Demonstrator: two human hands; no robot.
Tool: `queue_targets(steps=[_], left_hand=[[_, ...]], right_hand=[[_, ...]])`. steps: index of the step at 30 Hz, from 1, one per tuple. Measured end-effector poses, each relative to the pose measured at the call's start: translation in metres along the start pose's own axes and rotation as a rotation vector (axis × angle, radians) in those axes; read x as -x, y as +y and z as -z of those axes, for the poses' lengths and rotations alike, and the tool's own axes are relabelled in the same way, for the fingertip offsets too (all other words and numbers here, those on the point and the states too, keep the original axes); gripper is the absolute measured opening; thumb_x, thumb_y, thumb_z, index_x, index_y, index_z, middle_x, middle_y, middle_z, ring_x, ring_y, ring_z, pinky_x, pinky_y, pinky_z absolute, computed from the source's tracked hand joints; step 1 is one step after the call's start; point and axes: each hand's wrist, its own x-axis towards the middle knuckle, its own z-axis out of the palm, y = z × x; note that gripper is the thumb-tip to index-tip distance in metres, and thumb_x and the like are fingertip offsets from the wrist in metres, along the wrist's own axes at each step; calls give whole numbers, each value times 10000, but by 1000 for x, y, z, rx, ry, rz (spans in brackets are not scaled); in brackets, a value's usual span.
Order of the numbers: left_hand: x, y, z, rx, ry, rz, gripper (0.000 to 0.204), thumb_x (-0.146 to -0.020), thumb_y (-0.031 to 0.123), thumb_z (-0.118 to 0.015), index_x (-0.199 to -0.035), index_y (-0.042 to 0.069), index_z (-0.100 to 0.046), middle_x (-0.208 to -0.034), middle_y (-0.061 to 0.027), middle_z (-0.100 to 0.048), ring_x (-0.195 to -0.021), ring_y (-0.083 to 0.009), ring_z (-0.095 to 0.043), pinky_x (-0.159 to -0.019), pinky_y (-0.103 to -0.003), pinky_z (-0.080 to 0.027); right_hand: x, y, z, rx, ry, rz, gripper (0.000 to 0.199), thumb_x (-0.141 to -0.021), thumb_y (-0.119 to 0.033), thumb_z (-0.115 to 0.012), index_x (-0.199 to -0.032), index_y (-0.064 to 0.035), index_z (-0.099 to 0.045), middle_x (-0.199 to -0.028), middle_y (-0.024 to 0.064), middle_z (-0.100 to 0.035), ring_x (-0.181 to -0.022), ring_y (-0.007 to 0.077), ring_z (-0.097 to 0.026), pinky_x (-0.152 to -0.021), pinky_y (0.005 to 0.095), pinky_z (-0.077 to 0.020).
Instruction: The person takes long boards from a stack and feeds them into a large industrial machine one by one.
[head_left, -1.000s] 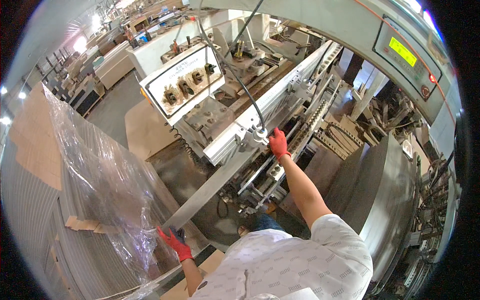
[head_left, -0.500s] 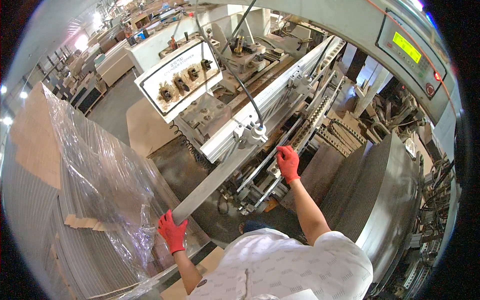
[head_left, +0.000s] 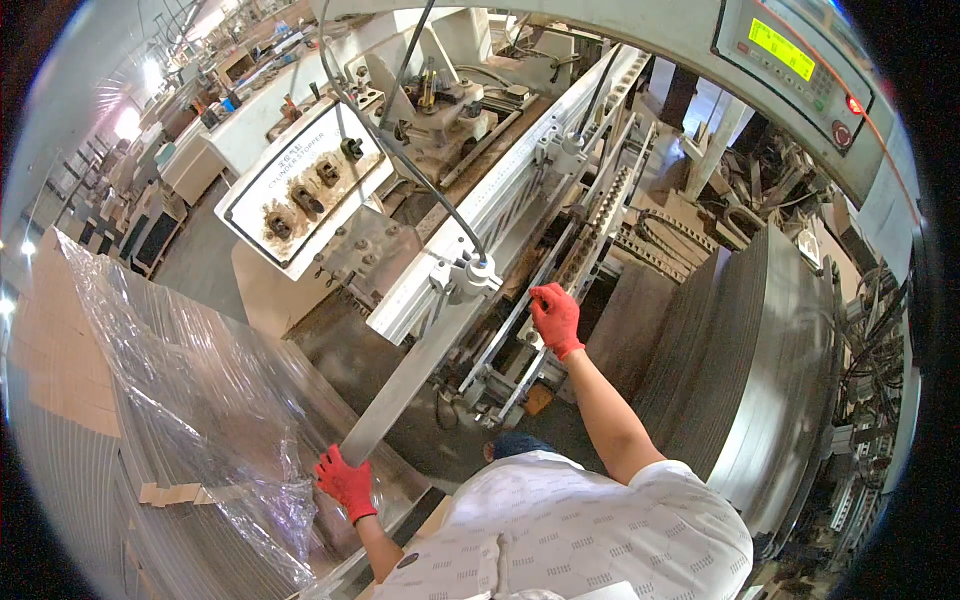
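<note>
My left hand [head_left: 346, 484], in a red glove, is closed around the near end of a long grey board [head_left: 405, 390]. From there the board runs up and away to the right, passing beneath a white clamp block [head_left: 466, 280] on the machine's pale metal rail [head_left: 520, 180]. My right hand [head_left: 557, 320], also red-gloved, hovers over or rests by the chain track [head_left: 600, 222] to the right of the board. Its fingers are curled in; whether anything is between them cannot be made out.
A tilted white switch box [head_left: 305, 185] hangs over the machine's left side. A control panel [head_left: 795, 70] with a lit screen is at upper right. Stacked boards under clear plastic wrap [head_left: 200, 400] stand left; another stack of dark boards [head_left: 750, 370] stands right.
My view has shifted, so the machine appears further left. My left hand keeps its grip on the board's end, and my right hand stays curled by the track.
</note>
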Motion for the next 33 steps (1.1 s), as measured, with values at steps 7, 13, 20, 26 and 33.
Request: queue_targets(steps=[7, 13, 20, 26, 33], left_hand=[[2, 3, 7, -4, 30, -5, 653, -613, 362, -848, -1170, 190, -555, -1119, -72, -578, -1091, -320, -539, -840, -513, -436], [4, 2, 5, -3, 15, -6, 610, -636, 340, -826, -1163, 183, -560, -1115, -82, -581, -1093, -328, -539, -847, -513, -432], [6, 2, 7, -2, 43, -5, 618, -633, 317, -815, -1175, 184, -550, -1120, -85, -584, -1086, -336, -545, -870, -527, -417], [3, -1, 6, -18, 43, -49, 596, -653, 340, -815, -1172, 196, -560, -1132, -73, -604, -1129, -316, -553, -1044, -623, -308], [-2, -11, 0, 92, 45, -182, 564, -651, 317, -830, -1146, 189, -592, -1130, -55, -630, -1114, -308, -579, -1069, -640, -274]], right_hand=[[1, -1, 0, -8, 7, -13, 156, -795, -92, -665, -944, -114, -707, -893, 84, -646, -825, 323, -643, -716, 408, -509], [2, 2, -1, -10, 9, -5, 155, -789, -94, -663, -935, -116, -707, -872, 82, -638, -798, 325, -633, -694, 416, -497], [3, 3, -2, 120, -37, 13, 146, -800, -145, -658, -935, -118, -708, -869, 84, -649, -801, 337, -634, -704, 412, -498], [14, -6, -37, -615, 83, -430, 193, -874, -268, -680, -957, -95, -698, -901, 71, -688, -799, 234, -671, -723, 381, -523], [70, -54, -71, -1525, -485, -1096, 207, -949, -289, -609, -1008, -100, -665, -943, 44, -689, -828, 215, -654, -733, 382, -546]])
